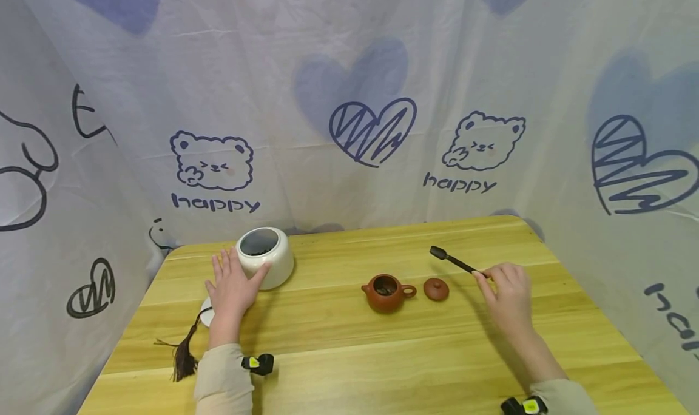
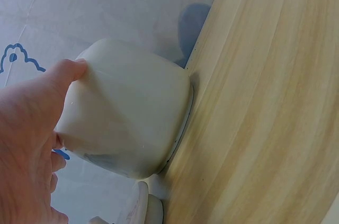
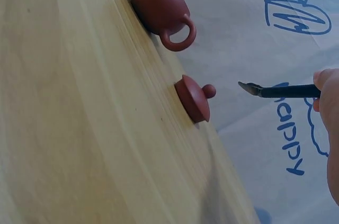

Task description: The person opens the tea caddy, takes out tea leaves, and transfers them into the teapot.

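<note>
My left hand (image 1: pixel 233 287) is at the left side of a white ceramic jar (image 1: pixel 280 263), fingers spread and straight, thumb against its wall. Dark bits, like dry leaves, show inside the upright, uncovered jar. Partly under my left wrist lies a white lid (image 1: pixel 205 313) with a dark tassel (image 1: pixel 185 357). Between thumb and fingers, my right hand (image 1: pixel 510 296) pinches the handle of a small black tea scoop (image 1: pixel 453 259), held above the table. A brown clay teapot (image 1: pixel 377 303), uncovered with dark leaves inside, stands left of its lid (image 1: pixel 437 290).
Everything stands on a wooden table (image 1: pixel 327 366) with rounded far corners. A pale cloth (image 1: pixel 284 87) printed with hearts and bears hangs behind the table and along both sides. The clay lid lies knob up, close to the teapot's handle.
</note>
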A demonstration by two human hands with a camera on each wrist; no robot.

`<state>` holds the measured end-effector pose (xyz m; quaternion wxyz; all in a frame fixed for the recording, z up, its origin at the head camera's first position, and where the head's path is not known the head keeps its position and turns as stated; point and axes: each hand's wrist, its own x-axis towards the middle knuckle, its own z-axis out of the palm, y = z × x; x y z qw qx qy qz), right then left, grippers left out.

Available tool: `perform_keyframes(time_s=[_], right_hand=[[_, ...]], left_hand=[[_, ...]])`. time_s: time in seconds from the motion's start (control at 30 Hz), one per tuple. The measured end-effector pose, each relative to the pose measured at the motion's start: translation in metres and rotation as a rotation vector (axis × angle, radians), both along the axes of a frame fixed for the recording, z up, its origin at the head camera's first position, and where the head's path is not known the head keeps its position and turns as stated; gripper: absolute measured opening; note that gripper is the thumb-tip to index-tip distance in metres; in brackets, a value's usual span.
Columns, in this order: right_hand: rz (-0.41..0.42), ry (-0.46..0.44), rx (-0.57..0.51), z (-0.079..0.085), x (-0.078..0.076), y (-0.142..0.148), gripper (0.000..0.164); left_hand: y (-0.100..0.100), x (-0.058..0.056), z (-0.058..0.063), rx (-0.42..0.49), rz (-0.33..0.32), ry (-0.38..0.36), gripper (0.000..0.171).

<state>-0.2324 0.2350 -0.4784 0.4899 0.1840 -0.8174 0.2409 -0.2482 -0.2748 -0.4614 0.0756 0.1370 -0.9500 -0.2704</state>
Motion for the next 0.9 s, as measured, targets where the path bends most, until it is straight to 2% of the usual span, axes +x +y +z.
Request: perform_keyframes(time_s=[0.27, 0.53, 0.6, 0.77, 0.9], right_hand=[[-0.090, -0.019, 0.036, -0.008, -0.006, 0.011, 0.065], [-0.166, -0.091, 0.064, -0.017, -0.010, 0.020, 0.071], [-0.175, -0.112, 0.069, -0.018, -0.011, 0.022, 0.063], [-0.205, -0.156, 0.065, -0.019, -0.013, 0.026, 0.025], [-0.239, -0.172, 0.050, -0.021, -0.016, 0.029, 0.021]], left_hand=[[-0.001, 0.001, 0.000, 0.000, -0.001, -0.001, 0.107], [-0.001, 0.001, 0.000, 0.001, -0.001, -0.003, 0.107], [0.000, 0.001, 0.000, 0.001, -0.002, -0.005, 0.107], [0.000, 0.001, 0.000, 0.003, 0.000, -0.007, 0.106], [0.000, 0.001, 0.000, 0.004, 0.000, -0.011, 0.106]])
